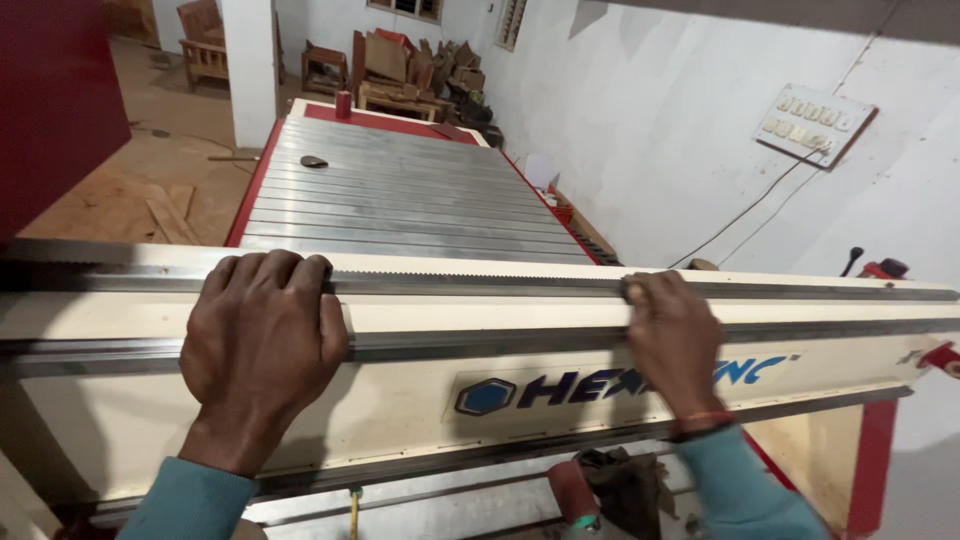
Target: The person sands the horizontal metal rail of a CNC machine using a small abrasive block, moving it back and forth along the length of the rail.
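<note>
The cream gantry beam [560,400] of a large router table is gripped along its top by both hands. The left hand [262,345] is curled over the toothed rack [480,285] on the beam's upper edge, fingers hooked to the far side; the right hand [672,335] is closed on the same edge further along, thumb and fingers pressed against the metal rail. Beyond the beam, the slatted grey machine bed [400,195] with its red border stretches away, with a small dark object [314,161] lying on it. Beyond the bed's far end, stacked wooden furniture parts [410,65] are seen, and a switch panel [815,122] is fixed to the white wall to the beam's right. The step in hand is judged to be shifting or steadying the beam by hand; even force from both hands would be called for
</note>
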